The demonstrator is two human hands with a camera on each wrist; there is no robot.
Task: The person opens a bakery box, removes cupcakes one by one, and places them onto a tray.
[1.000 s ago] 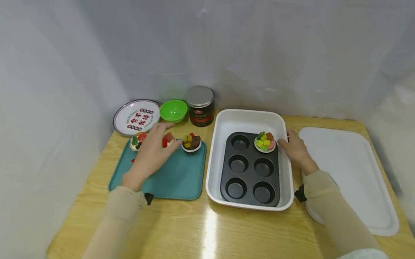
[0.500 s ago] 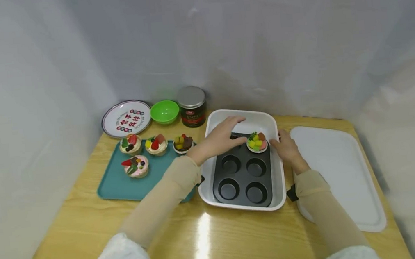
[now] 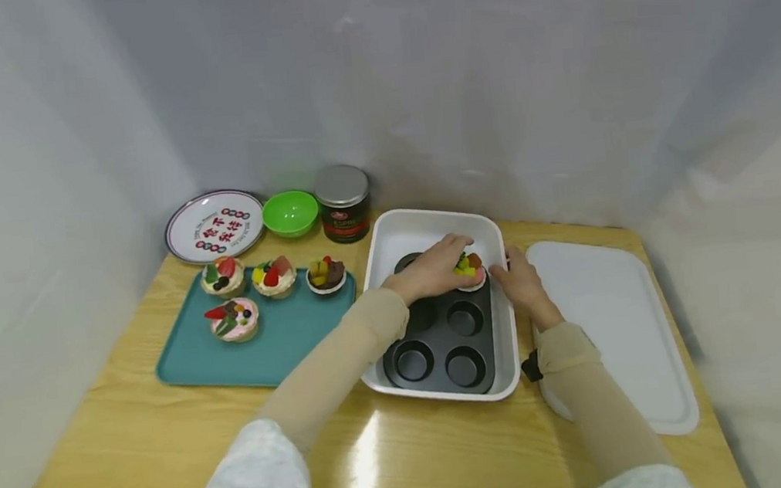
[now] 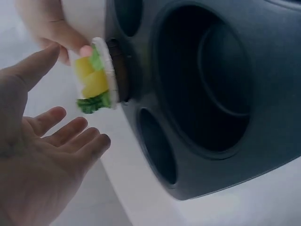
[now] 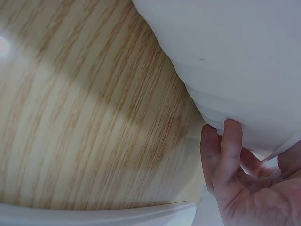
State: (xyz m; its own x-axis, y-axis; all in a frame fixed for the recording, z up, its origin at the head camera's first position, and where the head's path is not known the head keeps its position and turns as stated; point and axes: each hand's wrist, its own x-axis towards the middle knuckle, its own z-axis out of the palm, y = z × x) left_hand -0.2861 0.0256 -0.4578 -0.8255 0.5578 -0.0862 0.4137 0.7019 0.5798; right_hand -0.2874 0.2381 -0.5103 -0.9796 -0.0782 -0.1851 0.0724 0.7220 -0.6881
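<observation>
My left hand reaches over the dark muffin tin, next to a cupcake topped with yellow, green and brown pieces. In the left wrist view a gap shows between its spread fingers and the cupcake, which sits in a cup of the tin. The tin lies inside a deep white pan. My right hand grips this pan's right wall, thumb at the rim and fingertips against the outside.
Left of the pan, a teal tray carries several cupcakes. Behind it stand a white plate, a green bowl and a dark can with a silver lid. A flat white tray lies on the right.
My left hand has moved right from above the teal tray to the cupcake in the muffin tin. The right hand keeps its hold on the pan. The head view has shifted slightly.
</observation>
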